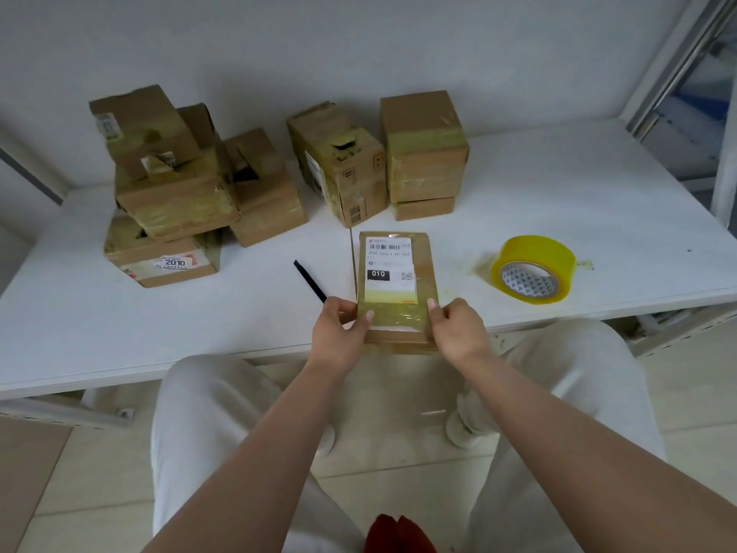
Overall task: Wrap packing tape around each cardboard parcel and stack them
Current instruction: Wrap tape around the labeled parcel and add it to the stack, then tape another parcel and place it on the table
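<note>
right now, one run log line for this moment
both hands grip flat parcel | taped band across near end | tape roll idle on table

fingers (346,313) partly hidden behind parcel (395,289), label text (389,255) too blurred to read

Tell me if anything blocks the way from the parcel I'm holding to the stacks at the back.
Nothing visible does. Both hands, left and right, hold the parcel, and bare table lies between it and the stacks.
</note>
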